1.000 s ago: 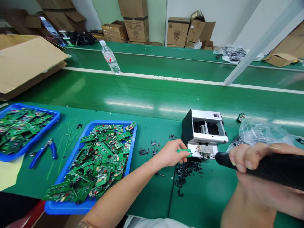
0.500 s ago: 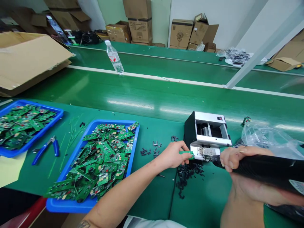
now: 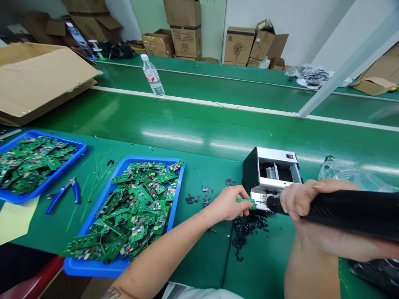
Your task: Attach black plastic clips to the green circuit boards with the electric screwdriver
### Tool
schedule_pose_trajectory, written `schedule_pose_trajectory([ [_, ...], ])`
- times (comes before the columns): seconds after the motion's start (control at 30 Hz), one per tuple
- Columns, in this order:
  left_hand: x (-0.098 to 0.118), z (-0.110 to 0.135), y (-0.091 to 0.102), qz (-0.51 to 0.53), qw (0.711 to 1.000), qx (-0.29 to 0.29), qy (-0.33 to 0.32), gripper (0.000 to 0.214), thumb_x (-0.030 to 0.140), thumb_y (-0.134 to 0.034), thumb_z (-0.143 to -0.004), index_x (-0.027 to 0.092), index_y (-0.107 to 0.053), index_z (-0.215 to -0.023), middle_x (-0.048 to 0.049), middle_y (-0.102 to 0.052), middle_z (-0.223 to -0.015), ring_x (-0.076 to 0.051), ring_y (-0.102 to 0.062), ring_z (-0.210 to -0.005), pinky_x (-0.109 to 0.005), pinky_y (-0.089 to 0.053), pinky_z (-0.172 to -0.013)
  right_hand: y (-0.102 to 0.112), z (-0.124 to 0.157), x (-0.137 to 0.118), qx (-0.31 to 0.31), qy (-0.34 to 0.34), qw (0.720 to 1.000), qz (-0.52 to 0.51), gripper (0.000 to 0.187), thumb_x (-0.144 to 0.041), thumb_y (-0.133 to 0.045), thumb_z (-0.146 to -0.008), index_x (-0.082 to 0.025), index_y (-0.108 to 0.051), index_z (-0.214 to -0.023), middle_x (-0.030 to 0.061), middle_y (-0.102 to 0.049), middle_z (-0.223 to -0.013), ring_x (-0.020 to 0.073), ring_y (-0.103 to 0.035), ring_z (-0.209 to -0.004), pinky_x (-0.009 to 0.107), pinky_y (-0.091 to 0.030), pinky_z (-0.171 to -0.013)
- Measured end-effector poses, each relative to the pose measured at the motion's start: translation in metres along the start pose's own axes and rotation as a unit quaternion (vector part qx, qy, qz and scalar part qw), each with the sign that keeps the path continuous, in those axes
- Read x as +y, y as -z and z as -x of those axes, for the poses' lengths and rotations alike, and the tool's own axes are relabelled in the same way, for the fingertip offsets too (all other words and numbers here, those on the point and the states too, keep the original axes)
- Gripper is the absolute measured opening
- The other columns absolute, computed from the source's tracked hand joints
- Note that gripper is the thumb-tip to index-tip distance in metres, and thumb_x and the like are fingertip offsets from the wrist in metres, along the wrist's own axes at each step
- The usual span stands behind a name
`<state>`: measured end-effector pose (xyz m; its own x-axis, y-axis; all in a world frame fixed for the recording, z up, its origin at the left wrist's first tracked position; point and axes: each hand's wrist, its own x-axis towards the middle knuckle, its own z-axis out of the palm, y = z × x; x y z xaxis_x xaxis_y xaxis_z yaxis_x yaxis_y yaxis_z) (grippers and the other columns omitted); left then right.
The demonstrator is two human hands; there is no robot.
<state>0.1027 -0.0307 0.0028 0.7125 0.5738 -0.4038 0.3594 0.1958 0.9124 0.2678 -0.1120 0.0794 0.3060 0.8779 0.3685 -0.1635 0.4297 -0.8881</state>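
A small green circuit board (image 3: 246, 202) is pinched between the thumb and fingers of my left hand (image 3: 230, 202), its right end at the front plate of a silver and black bench machine (image 3: 276, 155). My right hand (image 3: 301, 201) is wrapped round a black electric screwdriver (image 3: 346, 211), held nearly level. Its tip points left and reaches the machine's front plate beside the board; the exact contact point is hidden. Beneath both hands lies a heap of small black plastic parts (image 3: 246, 228).
Two blue trays (image 3: 179, 187) of circuit boards stand at the left, with blue-handled cutters (image 3: 64, 195) between them. A water bottle (image 3: 152, 77) stands on the rail behind. An open cardboard box (image 3: 46, 79) is at the back left; clear plastic bags (image 3: 352, 176) lie at the right.
My right hand has moved left and slightly up with the electric screwdriver, bringing its tip over the machine's front plate. My left hand holds the circuit board in nearly the same place.
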Motion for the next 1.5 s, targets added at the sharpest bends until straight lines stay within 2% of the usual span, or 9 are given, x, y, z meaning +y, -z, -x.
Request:
schedule_pose_trajectory([
  [0.17,-0.001,-0.001,-0.001,0.022,1.000,0.005,0.000,0.018,0.032,-0.066,-0.080,0.018,-0.054,-0.082,0.0008,-0.065,-0.063,-0.010,-0.053,-0.050,-0.020,-0.041,-0.049,-0.009,-0.009,0.003,-0.065,0.029,0.997,-0.019,0.084,-0.093,-0.039,-0.066,-0.025,-0.069,-0.104,0.0013,-0.061,-0.063,0.0177,-0.053,-0.046,0.035,-0.041,-0.045],
  [0.5,-0.006,-0.002,-0.002,0.030,1.000,0.004,-0.009,0.019,0.033,-0.066,-0.080,0.018,-0.054,-0.082,0.0010,-0.066,-0.064,-0.009,-0.053,-0.050,-0.020,-0.039,-0.049,-0.010,-0.009,0.013,-0.043,0.019,0.998,-0.038,0.086,-0.095,-0.037,-0.064,-0.025,-0.071,-0.103,0.0000,-0.060,-0.058,0.0159,-0.052,-0.044,0.033,-0.041,-0.043],
  [0.7,-0.003,0.000,-0.002,0.022,1.000,0.009,-0.005,0.018,0.033,-0.065,-0.081,0.018,-0.054,-0.084,0.0009,-0.066,-0.065,-0.010,-0.054,-0.051,-0.020,-0.041,-0.050,-0.028,-0.016,0.009,-0.027,0.018,0.999,-0.033,0.086,-0.098,-0.040,-0.057,-0.024,-0.074,-0.084,-0.0009,-0.056,-0.046,0.0151,-0.047,-0.033,0.030,-0.037,-0.034],
  [0.8,-0.003,0.000,-0.002,0.004,1.000,0.008,-0.007,0.020,0.035,-0.065,-0.082,0.018,-0.056,-0.086,-0.0001,-0.067,-0.066,-0.010,-0.055,-0.052,-0.020,-0.041,-0.050,-0.034,-0.020,0.007,-0.048,0.007,0.999,-0.019,0.084,-0.099,-0.041,-0.053,-0.024,-0.072,-0.074,-0.0013,-0.054,-0.042,0.0154,-0.044,-0.030,0.031,-0.037,-0.032],
  [0.9,-0.004,0.000,-0.002,-0.012,1.000,0.012,-0.005,0.020,0.035,-0.064,-0.082,0.017,-0.057,-0.088,-0.0010,-0.068,-0.068,-0.011,-0.056,-0.053,-0.020,-0.041,-0.051,-0.037,-0.021,0.006,-0.044,0.018,0.999,-0.012,0.085,-0.099,-0.040,-0.053,-0.024,-0.073,-0.073,-0.0018,-0.053,-0.041,0.0150,-0.043,-0.029,0.030,-0.035,-0.030],
  [1.03,-0.003,0.000,-0.002,-0.026,1.000,0.011,-0.004,0.021,0.037,-0.063,-0.083,0.017,-0.057,-0.088,-0.0017,-0.070,-0.070,-0.011,-0.057,-0.054,-0.020,-0.040,-0.050,-0.032,-0.015,0.003,-0.032,0.033,0.999,-0.003,0.086,-0.098,-0.038,-0.057,-0.025,-0.075,-0.082,-0.0019,-0.056,-0.045,0.0151,-0.046,-0.031,0.031,-0.038,-0.032],
  [1.23,0.000,0.002,0.001,-0.044,0.999,0.007,-0.003,0.020,0.037,-0.061,-0.084,0.018,-0.055,-0.087,-0.0017,-0.070,-0.071,-0.012,-0.058,-0.055,-0.021,-0.040,-0.050,-0.005,0.002,-0.002,0.013,0.083,0.996,0.034,0.081,-0.093,-0.039,-0.067,-0.024,-0.073,-0.094,-0.0012,-0.057,-0.052,0.0144,-0.049,-0.038,0.030,-0.039,-0.037],
  [1.37,0.005,0.004,0.001,-0.041,0.999,0.007,0.014,0.019,0.036,-0.060,-0.083,0.018,-0.055,-0.087,-0.0011,-0.070,-0.071,-0.012,-0.058,-0.055,-0.021,-0.041,-0.051,0.005,0.004,-0.003,0.036,0.076,0.994,0.066,0.090,-0.098,-0.030,-0.061,-0.023,-0.072,-0.086,-0.0006,-0.056,-0.050,0.0159,-0.049,-0.038,0.031,-0.039,-0.036],
  [1.5,0.006,0.004,0.001,-0.048,0.999,0.008,0.017,0.019,0.036,-0.060,-0.083,0.018,-0.056,-0.087,-0.0013,-0.071,-0.072,-0.011,-0.057,-0.053,-0.021,-0.040,-0.050,0.002,-0.001,-0.001,0.057,0.070,0.994,0.062,0.090,-0.100,-0.031,-0.057,-0.025,-0.074,-0.082,-0.0022,-0.054,-0.045,0.0159,-0.047,-0.033,0.030,-0.037,-0.032],
])
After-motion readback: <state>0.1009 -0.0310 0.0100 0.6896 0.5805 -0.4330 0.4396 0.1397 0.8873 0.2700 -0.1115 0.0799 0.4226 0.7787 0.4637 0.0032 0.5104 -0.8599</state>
